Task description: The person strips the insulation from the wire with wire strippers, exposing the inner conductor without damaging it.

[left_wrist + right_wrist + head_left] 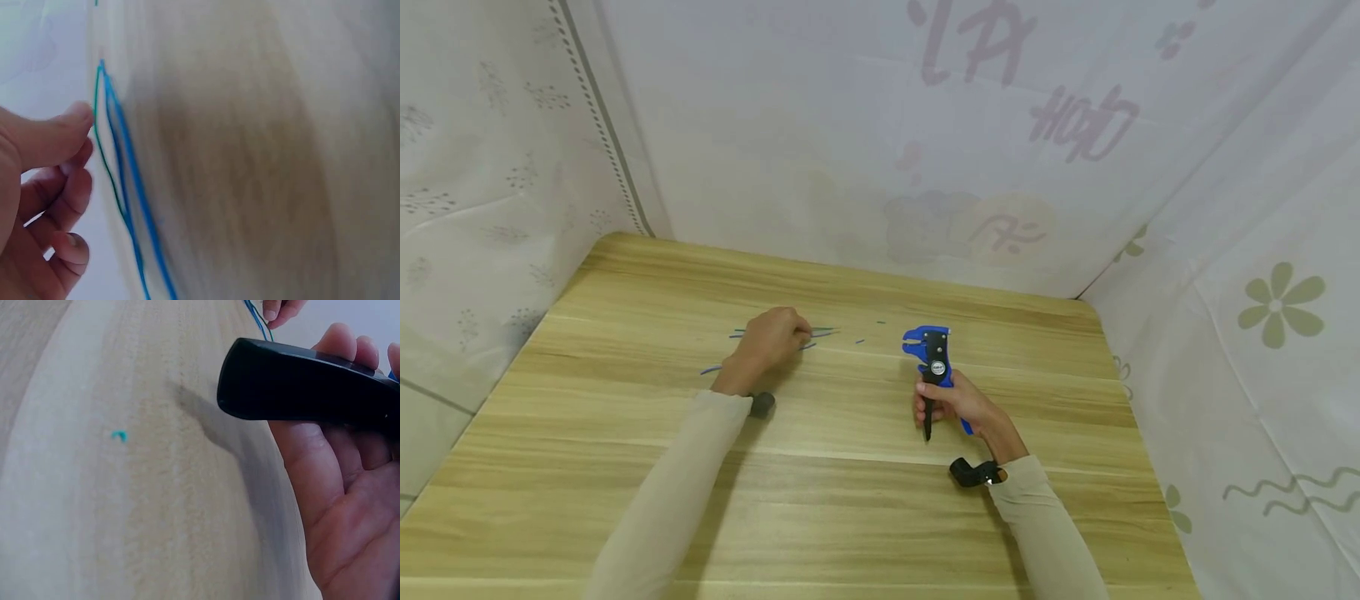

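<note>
Evidently, some of the work is done, though wires seem left to handle. At the left of the table (820, 517), a blue wire end (710, 370) shows left of the left hand (771, 337), which is low over the far part of the surface. Its fingers (76, 187) are curled, the thumb tip right by a green wire (111, 178); whether they pinch it I cannot tell. Beside that lie blue wires (139, 181), some ends showing right of the hand. Whether any tip is bare is too small to tell. Farther right, between the hands, lie a blue scrap (861, 341) and, farther off, a green scrap (881, 322), which suggest that some trimming is done. Right of these, the blue and black wire stripper (936, 358) points its head left, jaws parted and no wire seen in them, so none is being stripped at this moment. The right hand (951, 398) has its fingers (337, 344) wrapped around the handles.
</note>
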`<move>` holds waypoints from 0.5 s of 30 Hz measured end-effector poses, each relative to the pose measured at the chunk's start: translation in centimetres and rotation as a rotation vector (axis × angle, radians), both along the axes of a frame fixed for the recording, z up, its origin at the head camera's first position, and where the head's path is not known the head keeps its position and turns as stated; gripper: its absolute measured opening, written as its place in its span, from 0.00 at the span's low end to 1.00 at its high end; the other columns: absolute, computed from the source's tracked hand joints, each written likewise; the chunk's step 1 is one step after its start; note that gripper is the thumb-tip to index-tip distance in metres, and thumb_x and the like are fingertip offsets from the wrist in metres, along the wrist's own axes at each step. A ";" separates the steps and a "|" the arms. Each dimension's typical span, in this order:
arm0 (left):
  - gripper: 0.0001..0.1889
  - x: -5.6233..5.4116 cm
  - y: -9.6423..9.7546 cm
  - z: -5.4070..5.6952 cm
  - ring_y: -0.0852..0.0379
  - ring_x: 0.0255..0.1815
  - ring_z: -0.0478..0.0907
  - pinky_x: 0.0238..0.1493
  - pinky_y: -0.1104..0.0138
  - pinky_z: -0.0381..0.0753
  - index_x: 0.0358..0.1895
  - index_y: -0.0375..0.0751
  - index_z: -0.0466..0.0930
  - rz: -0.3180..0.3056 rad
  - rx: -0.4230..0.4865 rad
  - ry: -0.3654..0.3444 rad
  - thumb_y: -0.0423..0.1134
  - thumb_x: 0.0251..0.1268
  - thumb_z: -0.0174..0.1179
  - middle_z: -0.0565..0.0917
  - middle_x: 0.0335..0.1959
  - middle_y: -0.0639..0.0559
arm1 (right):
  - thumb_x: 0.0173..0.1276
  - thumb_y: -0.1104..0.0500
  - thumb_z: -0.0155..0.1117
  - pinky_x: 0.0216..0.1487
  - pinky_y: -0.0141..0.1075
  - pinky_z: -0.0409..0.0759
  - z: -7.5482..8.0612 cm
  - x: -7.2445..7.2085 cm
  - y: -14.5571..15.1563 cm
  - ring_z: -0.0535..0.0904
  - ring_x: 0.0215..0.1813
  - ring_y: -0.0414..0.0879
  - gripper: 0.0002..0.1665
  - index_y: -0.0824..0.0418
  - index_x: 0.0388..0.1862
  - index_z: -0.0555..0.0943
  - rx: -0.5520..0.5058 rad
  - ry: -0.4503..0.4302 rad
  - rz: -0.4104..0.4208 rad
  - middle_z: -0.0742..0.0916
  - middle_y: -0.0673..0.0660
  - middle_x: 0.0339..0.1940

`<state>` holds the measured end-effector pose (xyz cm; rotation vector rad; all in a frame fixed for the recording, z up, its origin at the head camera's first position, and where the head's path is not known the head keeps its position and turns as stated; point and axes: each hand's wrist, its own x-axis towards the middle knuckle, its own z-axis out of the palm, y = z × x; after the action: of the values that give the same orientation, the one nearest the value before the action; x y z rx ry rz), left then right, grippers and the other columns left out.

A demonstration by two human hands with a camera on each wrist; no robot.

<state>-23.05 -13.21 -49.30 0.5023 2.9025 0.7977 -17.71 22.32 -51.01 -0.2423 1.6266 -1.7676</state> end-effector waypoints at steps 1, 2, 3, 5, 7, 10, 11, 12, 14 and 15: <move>0.09 0.1 -0.1 0.1 0.44 0.52 0.82 0.51 0.51 0.82 0.47 0.39 0.89 -0.002 -0.001 0.000 0.35 0.69 0.61 0.87 0.48 0.45 | 0.76 0.56 0.57 0.42 0.48 0.85 0.0 0.0 0.0 0.84 0.32 0.49 0.10 0.62 0.41 0.73 0.000 0.001 0.001 0.84 0.55 0.29; 0.09 0.3 -0.3 0.2 0.44 0.51 0.82 0.50 0.52 0.82 0.47 0.39 0.88 -0.004 -0.008 0.001 0.36 0.69 0.62 0.86 0.48 0.45 | 0.76 0.55 0.57 0.42 0.48 0.85 0.0 0.0 0.0 0.84 0.32 0.49 0.10 0.62 0.41 0.73 -0.001 0.001 0.003 0.84 0.55 0.29; 0.09 0.4 -0.4 0.3 0.45 0.51 0.82 0.49 0.52 0.82 0.47 0.40 0.88 -0.007 -0.017 0.001 0.37 0.69 0.62 0.87 0.48 0.45 | 0.76 0.55 0.57 0.42 0.48 0.85 0.0 0.0 -0.1 0.84 0.32 0.49 0.10 0.62 0.42 0.73 -0.002 0.003 0.006 0.84 0.55 0.29; 0.10 0.7 -0.6 0.5 0.46 0.50 0.82 0.48 0.53 0.81 0.47 0.40 0.88 -0.013 -0.026 -0.009 0.38 0.69 0.62 0.87 0.48 0.46 | 0.76 0.55 0.58 0.42 0.48 0.85 0.0 0.0 -0.1 0.84 0.32 0.49 0.11 0.63 0.42 0.73 -0.005 0.003 0.010 0.84 0.55 0.29; 0.09 1.0 -0.7 0.7 0.48 0.48 0.82 0.47 0.54 0.81 0.46 0.40 0.88 -0.021 -0.036 -0.019 0.38 0.69 0.62 0.87 0.47 0.46 | 0.76 0.55 0.57 0.43 0.48 0.85 0.0 -0.1 -0.1 0.84 0.32 0.49 0.11 0.63 0.41 0.73 -0.006 0.002 0.012 0.84 0.55 0.29; 0.08 1.5 -0.9 1.0 0.49 0.44 0.83 0.45 0.54 0.82 0.44 0.40 0.88 -0.033 -0.064 -0.025 0.37 0.67 0.63 0.88 0.45 0.47 | 0.76 0.55 0.57 0.43 0.49 0.85 -0.1 -0.1 0.0 0.84 0.32 0.49 0.10 0.62 0.41 0.73 -0.002 0.002 0.015 0.84 0.55 0.29; 0.08 1.6 -0.9 0.9 0.49 0.44 0.83 0.45 0.54 0.82 0.43 0.39 0.88 -0.038 -0.076 -0.021 0.36 0.66 0.63 0.88 0.44 0.46 | 0.76 0.55 0.57 0.43 0.49 0.85 -0.1 -0.1 0.0 0.84 0.32 0.49 0.10 0.62 0.41 0.73 0.000 0.001 0.015 0.84 0.55 0.29; 0.07 1.7 -1.0 0.9 0.48 0.43 0.83 0.45 0.54 0.82 0.43 0.39 0.88 -0.043 -0.085 -0.018 0.36 0.66 0.64 0.88 0.44 0.46 | 0.76 0.56 0.57 0.43 0.49 0.85 -0.2 -0.1 0.0 0.84 0.32 0.49 0.10 0.62 0.41 0.73 0.000 0.001 0.015 0.84 0.55 0.29; 0.06 1.8 -1.2 0.8 0.45 0.44 0.84 0.46 0.52 0.83 0.42 0.37 0.88 -0.049 -0.102 -0.009 0.34 0.65 0.65 0.88 0.43 0.45 | 0.76 0.56 0.57 0.43 0.48 0.85 -0.3 -0.2 -0.1 0.84 0.32 0.49 0.10 0.63 0.41 0.73 0.000 0.000 0.018 0.84 0.55 0.29; 0.06 1.9 -1.3 0.8 0.44 0.45 0.84 0.47 0.52 0.83 0.42 0.36 0.88 -0.049 -0.107 -0.007 0.33 0.65 0.64 0.88 0.43 0.44 | 0.76 0.56 0.57 0.43 0.48 0.85 -0.3 -0.2 -0.1 0.84 0.32 0.49 0.10 0.63 0.41 0.73 0.000 0.000 0.019 0.83 0.55 0.29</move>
<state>-21.17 -14.47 -48.54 0.5571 2.8950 0.6326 -17.87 22.25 -51.30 -0.2568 1.6187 -1.7538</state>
